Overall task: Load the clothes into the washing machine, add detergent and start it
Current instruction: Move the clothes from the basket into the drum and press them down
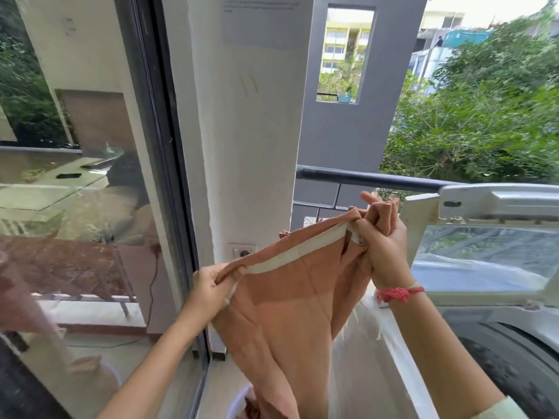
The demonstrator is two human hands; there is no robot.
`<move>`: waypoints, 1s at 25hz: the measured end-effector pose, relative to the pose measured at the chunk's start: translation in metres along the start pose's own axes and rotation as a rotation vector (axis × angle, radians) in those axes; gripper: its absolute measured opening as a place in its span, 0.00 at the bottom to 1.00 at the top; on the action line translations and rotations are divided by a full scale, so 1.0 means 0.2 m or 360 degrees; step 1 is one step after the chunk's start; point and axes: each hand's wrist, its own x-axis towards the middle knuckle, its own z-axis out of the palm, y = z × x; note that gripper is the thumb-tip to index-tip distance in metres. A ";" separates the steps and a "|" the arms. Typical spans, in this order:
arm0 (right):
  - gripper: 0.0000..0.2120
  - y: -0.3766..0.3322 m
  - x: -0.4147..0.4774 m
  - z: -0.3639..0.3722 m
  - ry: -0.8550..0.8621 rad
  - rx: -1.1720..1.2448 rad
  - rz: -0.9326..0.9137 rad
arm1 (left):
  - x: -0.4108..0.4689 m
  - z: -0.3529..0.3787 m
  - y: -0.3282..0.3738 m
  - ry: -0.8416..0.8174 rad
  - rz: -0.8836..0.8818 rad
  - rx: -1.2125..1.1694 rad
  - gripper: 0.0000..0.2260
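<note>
loading step, mid-transfer by the look of it. both hands hold one garment, a peach-coloured pair of trousers (287, 313), stretched by its pale waistband (290, 254) in the air between the white pillar (242, 146) and the washing machine (490, 322). left hand (208, 290) has fingers curled shut over the left end of the waistband; right hand (382, 249) is higher, fingers closed in a bunch around the right end near the fly, red thread bracelet (396, 293) on that wrist. the legs hang down out of frame at the bottom. machine is a top loader at right: lid (484, 237) stands raised, drum (511, 367) shows as a dark opening under it. the visible part of the drum looks bare, dark wall only, but most of it is cut off by the frame so i can't tell what is already in. a clear plastic cover (384, 358) drapes over the machine's near side. bottom edge shows the lilac rim of a basket (242, 400) with more peach cloth in it, contents otherwise hidden. next move, my read: swing the garment right, over the rim, and let go with both hands so it drops into the drum, keeping the legs from catching on the plastic. detergent and start not begun as far as i can see; no detergent in view.
</note>
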 end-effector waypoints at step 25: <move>0.21 -0.10 -0.12 0.09 -0.0236 0.0176 0.0000 | -0.11 0.23 0.27 -0.0694 -0.0173 -0.0255 0.55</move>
